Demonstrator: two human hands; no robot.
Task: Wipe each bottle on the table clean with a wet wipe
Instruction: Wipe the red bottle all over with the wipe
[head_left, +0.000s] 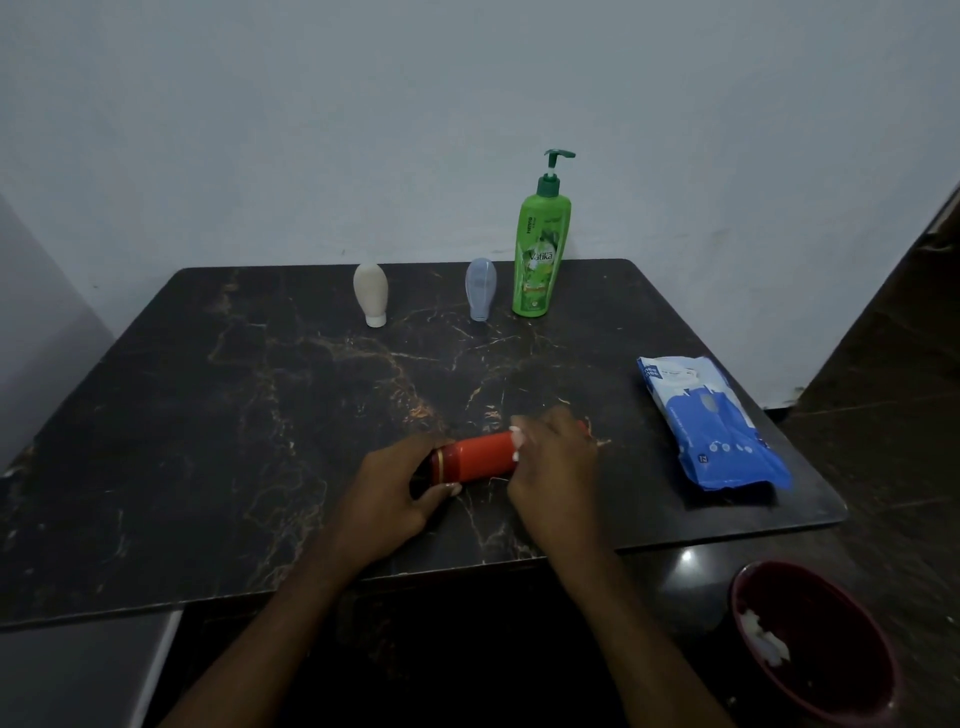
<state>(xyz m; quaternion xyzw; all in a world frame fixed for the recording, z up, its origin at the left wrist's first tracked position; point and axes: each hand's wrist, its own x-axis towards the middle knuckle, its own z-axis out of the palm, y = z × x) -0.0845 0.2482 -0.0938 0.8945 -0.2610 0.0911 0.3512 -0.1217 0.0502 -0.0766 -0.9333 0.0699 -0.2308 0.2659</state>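
The dark marbled table (249, 415) carries everything. A blue-and-white wet wipe pack (711, 426) lies near its right edge, and a dark red bin (841, 670) sits off the table, lower right, with white crumpled wipes inside. At the back stands a tall green pump bottle (537, 249); it looks top-heavy, so it is probably best held round the body rather than by the pump. The red bottle (478, 457) lies on its side at the front middle, held between both hands; whether it rests on the table I cannot tell. It looks like smooth, stiff plastic, light, and likely slick once damp, so a firm hold at the cap end suits it. The left hand (395, 488) does that, with fingers and thumb curled round the gold-banded cap end. The right hand (556, 462) wraps the other end, its fingers pressing the white wet wipe (515, 441) against the body. A beige squeeze tube (370, 293) and a pale blue squeeze tube (481, 288) stand on their caps at the back; both look soft and easily tipped.
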